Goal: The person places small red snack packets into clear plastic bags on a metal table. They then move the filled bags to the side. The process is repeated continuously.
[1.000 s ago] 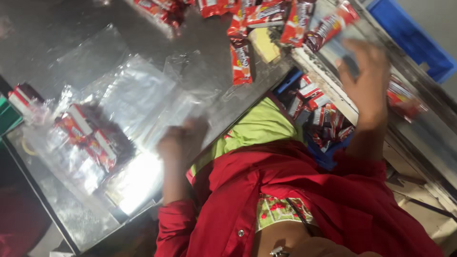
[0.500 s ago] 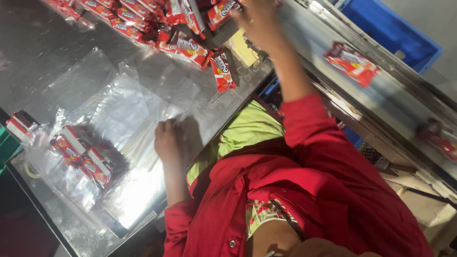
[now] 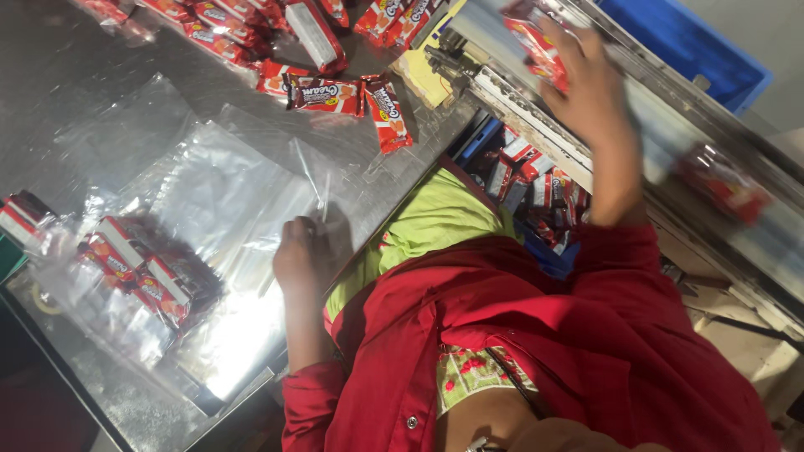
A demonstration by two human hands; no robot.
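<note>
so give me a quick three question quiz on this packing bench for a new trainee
1. True or false: the left hand rests on the clear plastic bags spread on the metal table.
2. What is the right hand reaching for? A) a blue crate B) a red snack packet on the conveyor C) a roll of tape
3. Fill in: the filled clear bag by the table's edge holds red ____.

Key
1. True
2. B, the red snack packet on the conveyor
3. Packets
</note>
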